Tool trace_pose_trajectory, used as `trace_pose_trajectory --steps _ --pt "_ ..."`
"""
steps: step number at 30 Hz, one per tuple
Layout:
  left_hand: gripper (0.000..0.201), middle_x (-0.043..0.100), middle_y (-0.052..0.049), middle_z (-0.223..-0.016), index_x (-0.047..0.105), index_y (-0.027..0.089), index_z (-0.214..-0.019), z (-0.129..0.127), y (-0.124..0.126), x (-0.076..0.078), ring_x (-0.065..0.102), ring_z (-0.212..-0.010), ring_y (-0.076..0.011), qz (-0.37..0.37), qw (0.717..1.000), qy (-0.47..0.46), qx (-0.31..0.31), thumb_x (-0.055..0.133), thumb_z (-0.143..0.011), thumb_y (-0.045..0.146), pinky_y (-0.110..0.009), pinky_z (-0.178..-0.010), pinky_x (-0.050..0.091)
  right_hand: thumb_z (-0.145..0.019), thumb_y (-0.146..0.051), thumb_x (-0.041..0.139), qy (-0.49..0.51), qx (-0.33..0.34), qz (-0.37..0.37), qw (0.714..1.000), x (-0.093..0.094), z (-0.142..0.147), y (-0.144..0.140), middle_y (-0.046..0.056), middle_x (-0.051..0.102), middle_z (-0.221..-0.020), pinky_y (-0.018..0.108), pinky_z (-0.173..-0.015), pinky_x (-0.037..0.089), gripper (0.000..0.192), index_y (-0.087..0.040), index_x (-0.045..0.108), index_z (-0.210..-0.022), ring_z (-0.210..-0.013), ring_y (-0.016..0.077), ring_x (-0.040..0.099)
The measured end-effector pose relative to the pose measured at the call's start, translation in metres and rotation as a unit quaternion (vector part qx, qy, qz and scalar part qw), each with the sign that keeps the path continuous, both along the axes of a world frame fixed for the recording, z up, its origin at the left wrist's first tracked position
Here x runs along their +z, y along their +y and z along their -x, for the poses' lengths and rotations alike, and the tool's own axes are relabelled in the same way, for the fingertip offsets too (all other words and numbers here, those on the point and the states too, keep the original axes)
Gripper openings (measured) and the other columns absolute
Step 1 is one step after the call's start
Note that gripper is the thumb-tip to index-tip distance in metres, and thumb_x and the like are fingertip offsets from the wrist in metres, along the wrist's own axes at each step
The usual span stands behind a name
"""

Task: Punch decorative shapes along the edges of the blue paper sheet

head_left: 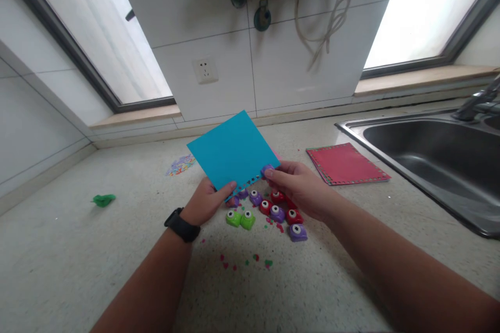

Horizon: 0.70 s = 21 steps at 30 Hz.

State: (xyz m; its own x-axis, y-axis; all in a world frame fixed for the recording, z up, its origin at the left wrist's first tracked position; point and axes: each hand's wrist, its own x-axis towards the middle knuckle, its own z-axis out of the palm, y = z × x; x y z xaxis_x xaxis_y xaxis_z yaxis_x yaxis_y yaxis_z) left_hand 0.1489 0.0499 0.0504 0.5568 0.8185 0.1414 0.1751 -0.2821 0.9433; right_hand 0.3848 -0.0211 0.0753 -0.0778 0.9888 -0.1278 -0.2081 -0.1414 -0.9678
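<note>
in the head view, the left hand (206,202) has thumb and fingers clamped on the near corner of a blue sheet (234,148), raised above loose punches (277,213), while the right hand's (297,186) fingers clasp a purple punch (267,170) at its right corner.

Probably a kitchen: steel sink (422,148), cropped faucet (477,100), speckled counter (89,255), tiled wall (285,73).
</note>
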Motion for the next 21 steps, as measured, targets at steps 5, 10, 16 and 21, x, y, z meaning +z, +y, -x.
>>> trace_pose_trajectory --steps 5,10,16,21 --pt "0.032 0.064 -0.004 -0.066 0.061 0.015 -0.084 -0.0001 -0.0012 -0.0008 0.057 -0.057 -0.0145 0.002 1.0 0.004 -0.002 0.061 -0.092 0.046 -0.027 -0.06 0.047 -0.08 -0.049 0.078 0.032 -0.001 -0.018 0.999 -0.0068 0.0006 0.0048 0.001 0.056 -0.068 0.026 -0.043 0.034 0.035 -0.02 0.066 -0.095 -0.05 0.0103 0.043" --pt "0.031 0.063 -0.003 -0.067 0.06 0.016 -0.085 -0.0008 -0.0016 -0.0028 0.057 -0.056 -0.0145 0.0 1.0 -0.013 -0.006 0.061 -0.092 0.046 -0.027 -0.057 0.048 -0.079 -0.046 0.079 0.063 -0.025 -0.038 0.997 -0.006 0.0022 0.006 0.001 0.056 -0.072 0.024 -0.047 0.035 0.033 -0.018 0.067 -0.09 -0.056 0.0097 0.045" --pt "0.032 0.063 -0.004 -0.067 0.062 0.016 -0.083 -0.0007 -0.0008 -0.0066 0.059 -0.056 -0.0153 -0.002 1.0 -0.012 0.0 0.062 -0.091 0.047 -0.028 -0.056 0.049 -0.079 -0.049 0.078 0.054 -0.028 -0.034 0.998 -0.0052 0.0062 0.0057 0.002 0.06 -0.077 0.024 -0.048 0.032 0.037 -0.017 0.065 -0.09 -0.056 0.0094 0.045" --pt "0.029 0.065 -0.003 -0.071 0.065 0.015 -0.09 -0.0032 -0.004 -0.003 0.059 -0.055 -0.0145 0.009 1.0 -0.025 0.006 0.065 -0.089 0.044 -0.028 -0.055 0.05 -0.078 -0.05 0.078 0.039 -0.047 -0.033 0.998 -0.0075 0.0098 0.0073 0.001 0.06 -0.075 0.025 -0.049 0.032 0.037 -0.017 0.063 -0.088 -0.056 0.0099 0.046"
